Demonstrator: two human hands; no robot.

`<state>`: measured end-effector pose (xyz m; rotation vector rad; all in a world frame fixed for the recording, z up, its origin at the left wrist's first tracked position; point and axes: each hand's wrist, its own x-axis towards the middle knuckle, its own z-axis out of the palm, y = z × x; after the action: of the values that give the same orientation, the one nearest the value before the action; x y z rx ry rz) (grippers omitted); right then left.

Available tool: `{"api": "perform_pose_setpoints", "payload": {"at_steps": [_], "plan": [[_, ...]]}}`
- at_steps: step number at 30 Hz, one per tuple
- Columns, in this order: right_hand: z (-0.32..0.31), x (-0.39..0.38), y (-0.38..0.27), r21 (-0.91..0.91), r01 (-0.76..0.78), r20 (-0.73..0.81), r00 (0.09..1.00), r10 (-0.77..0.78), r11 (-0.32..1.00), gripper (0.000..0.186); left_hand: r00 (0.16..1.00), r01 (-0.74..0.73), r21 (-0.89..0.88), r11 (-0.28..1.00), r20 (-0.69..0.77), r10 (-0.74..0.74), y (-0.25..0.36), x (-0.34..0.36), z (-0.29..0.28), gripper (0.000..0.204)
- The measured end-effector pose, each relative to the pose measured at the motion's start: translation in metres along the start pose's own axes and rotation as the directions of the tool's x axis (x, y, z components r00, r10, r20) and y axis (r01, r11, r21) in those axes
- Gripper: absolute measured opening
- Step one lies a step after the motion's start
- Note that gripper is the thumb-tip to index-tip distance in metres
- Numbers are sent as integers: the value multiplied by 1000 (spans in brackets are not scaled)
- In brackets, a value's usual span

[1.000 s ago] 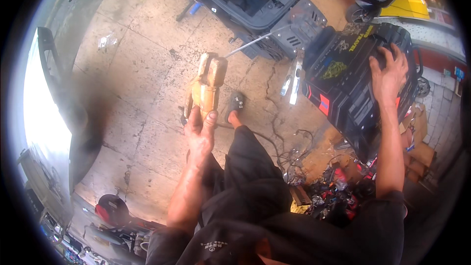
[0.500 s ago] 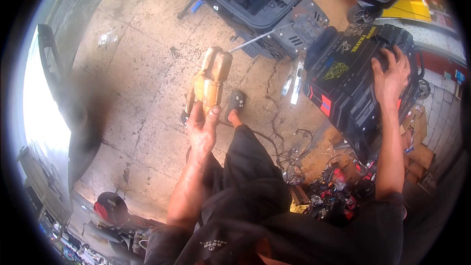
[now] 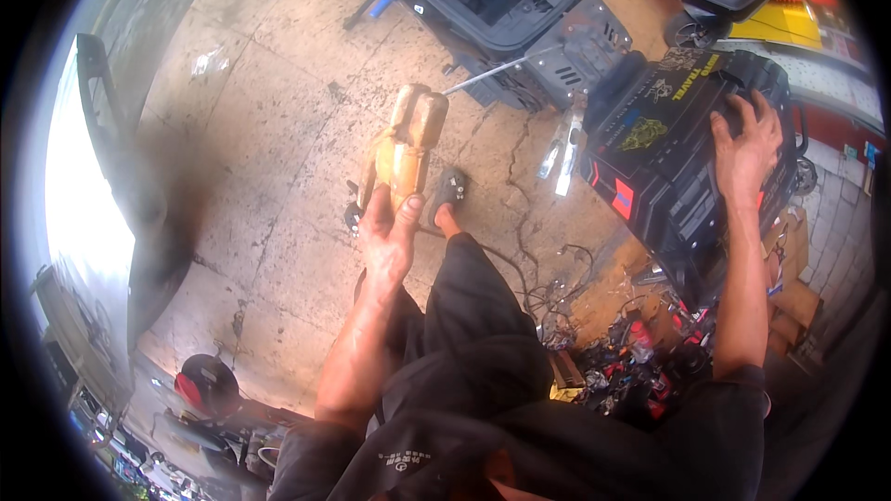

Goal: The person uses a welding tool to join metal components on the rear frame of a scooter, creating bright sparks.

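My left hand (image 3: 387, 239) is closed around the near end of a dirty yellow-tan block-shaped tool (image 3: 406, 153), held above the floor in front of my legs. Its far end has two rounded lobes, and a long thin metal rod (image 3: 497, 69) runs from beside them toward the upper right. I cannot make out the tool's exact kind. On the right, my right hand (image 3: 747, 144) lies with fingers spread on the top of a large black hard case (image 3: 687, 121) with yellow graphics and red reflectors. My palm hides part of the lid.
A dark open bin-like plastic part (image 3: 464, 23) and a slotted metal plate (image 3: 580, 46) stand ahead. Silvery strips (image 3: 561, 153) lean beside the case. Small parts and cables (image 3: 640, 353) are heaped at lower right. At left is a white panel (image 3: 79, 195).
The view has shifted slightly, so most things sit a little further right. My left hand still holds the tool; my right hand stays on the case.
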<state>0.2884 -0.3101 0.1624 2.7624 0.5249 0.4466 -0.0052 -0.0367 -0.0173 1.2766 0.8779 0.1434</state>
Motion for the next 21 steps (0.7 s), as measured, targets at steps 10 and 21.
{"api": "perform_pose_setpoints", "payload": {"at_steps": [10,21], "plan": [[-1,0,1,-52,21,14,1000,-20,998,33,1000,2,48,999,10,-2,8,0,1,51],[1,-1,4,-10,37,-25,999,-37,999,35,999,40,-119,992,-25,-43,8,-7,2,54]]}}
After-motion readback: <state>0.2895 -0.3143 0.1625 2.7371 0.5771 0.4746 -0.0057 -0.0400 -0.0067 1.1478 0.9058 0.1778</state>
